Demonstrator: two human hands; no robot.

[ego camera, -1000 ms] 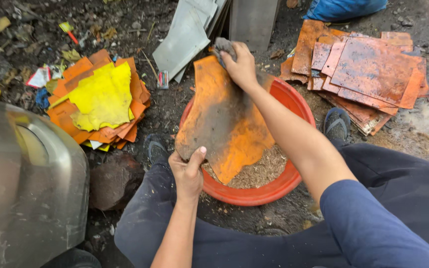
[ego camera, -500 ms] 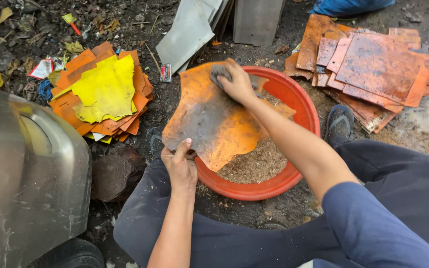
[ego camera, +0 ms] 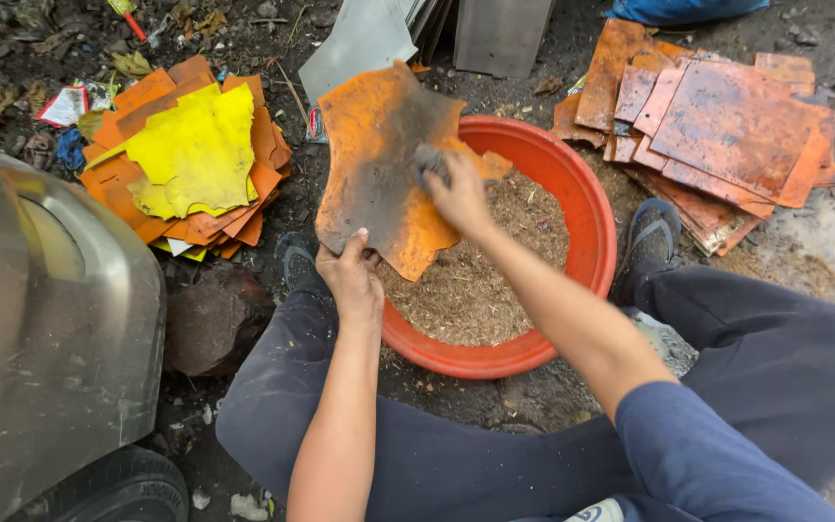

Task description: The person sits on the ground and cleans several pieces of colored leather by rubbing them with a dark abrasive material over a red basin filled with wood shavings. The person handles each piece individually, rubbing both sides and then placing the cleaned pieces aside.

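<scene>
- An orange basin (ego camera: 587, 208) of sawdust sits on the ground between the person's legs.
- An orange sheet (ego camera: 379, 164), grimy grey in the middle, is held tilted over the basin's left rim.
- The left hand (ego camera: 348, 275) pinches its lower edge.
- The right hand (ego camera: 456, 193) presses a grey pad (ego camera: 427, 162) against its face.
- A red-and-white wrapper (ego camera: 62, 104) lies upper left.

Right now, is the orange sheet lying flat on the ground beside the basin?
No, the orange sheet is held up over the red basin, the left hand gripping its lower edge while the right hand presses a dark pad against it.
</scene>
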